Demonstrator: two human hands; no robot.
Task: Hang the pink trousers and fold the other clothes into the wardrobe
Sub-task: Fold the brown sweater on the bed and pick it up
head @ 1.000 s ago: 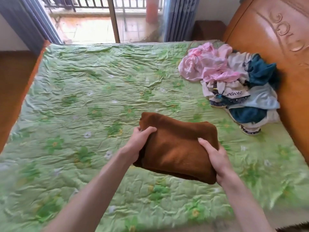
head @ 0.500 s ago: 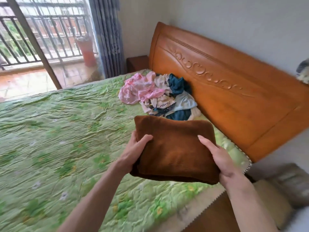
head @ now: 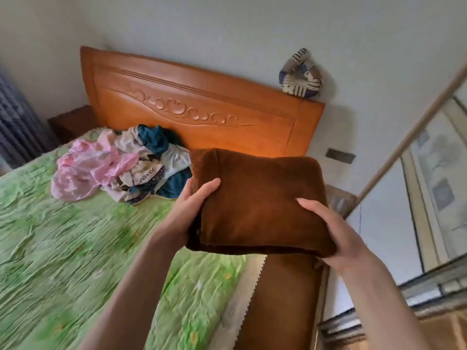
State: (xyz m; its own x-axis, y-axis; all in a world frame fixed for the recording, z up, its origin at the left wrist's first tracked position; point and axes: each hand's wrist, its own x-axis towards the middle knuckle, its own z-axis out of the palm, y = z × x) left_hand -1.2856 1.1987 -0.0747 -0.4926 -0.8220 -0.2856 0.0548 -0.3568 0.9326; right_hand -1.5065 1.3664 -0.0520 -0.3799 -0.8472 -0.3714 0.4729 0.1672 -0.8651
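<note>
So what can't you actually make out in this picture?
- Head view: underside of the folded brown garment, hidden by its own bulk; both hands' fingers are under it.
- Clothes pile: separate items tangled, uncountable.
- Wardrobe: only a sliding door at the right edge, interior unseen.

Folded brown garment (head: 260,200) held aloft; pink trousers (head: 86,170) crumpled on bed.

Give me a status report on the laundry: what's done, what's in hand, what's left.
Done: one brown garment is folded into a neat block. In hand: the left hand and right hand carry it off the bed. Left: the pink trousers lie unhung in the pile of clothes by the headboard, all unfolded.
</note>
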